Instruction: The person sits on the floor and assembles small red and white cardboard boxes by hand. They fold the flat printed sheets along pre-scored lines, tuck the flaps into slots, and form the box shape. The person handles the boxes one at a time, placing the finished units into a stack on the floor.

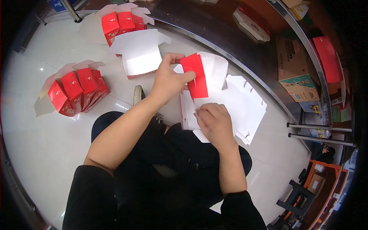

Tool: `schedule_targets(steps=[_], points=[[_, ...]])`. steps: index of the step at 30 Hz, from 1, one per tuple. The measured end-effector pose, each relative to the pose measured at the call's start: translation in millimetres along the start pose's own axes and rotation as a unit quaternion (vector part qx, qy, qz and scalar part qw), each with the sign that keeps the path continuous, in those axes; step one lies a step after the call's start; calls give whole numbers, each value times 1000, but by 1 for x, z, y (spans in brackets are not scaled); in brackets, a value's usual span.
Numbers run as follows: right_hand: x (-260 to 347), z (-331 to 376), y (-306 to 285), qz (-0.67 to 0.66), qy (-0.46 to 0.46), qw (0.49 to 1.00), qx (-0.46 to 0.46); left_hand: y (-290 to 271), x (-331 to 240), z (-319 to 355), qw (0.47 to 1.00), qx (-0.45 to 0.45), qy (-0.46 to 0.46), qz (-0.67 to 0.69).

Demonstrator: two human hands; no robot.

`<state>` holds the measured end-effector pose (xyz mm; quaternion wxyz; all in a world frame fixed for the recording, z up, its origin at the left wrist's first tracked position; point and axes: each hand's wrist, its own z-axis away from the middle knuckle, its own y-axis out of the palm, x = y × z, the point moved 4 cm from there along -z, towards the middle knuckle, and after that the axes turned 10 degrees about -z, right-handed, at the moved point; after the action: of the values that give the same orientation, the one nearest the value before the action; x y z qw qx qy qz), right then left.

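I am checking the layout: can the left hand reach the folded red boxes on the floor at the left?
Probably yes: the left hand holds the red flap, but bare floor lies between it and the boxes.

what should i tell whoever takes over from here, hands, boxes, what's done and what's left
Left hand: gripping the red flap of the half-folded carton.
Right hand: pressing down on the stack of flat white blanks on the lap.
Done: a row of folded red boxes on the floor at left, another group at top, one open carton beside it.
Left: finish this carton, then the remaining blanks.
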<state>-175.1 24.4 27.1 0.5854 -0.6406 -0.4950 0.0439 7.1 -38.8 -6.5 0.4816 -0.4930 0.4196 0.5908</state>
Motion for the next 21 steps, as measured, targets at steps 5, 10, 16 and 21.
schedule_targets(steps=[5, 10, 16, 21], points=[[12, 1, 1, -1, -36, 999, 22, 0, 6, 6, 999, -7, -20, -50], [-27, 8, -1, -273, 270, 912, -146, 1, 3, 5, 999, 26, 20, -42], [-47, 12, 3, -386, 377, 820, -192, 13, -15, 22, 985, 19, 133, -109], [-36, 10, 1, -288, 353, 866, -206, 19, -24, 36, 973, 46, 169, -150]])
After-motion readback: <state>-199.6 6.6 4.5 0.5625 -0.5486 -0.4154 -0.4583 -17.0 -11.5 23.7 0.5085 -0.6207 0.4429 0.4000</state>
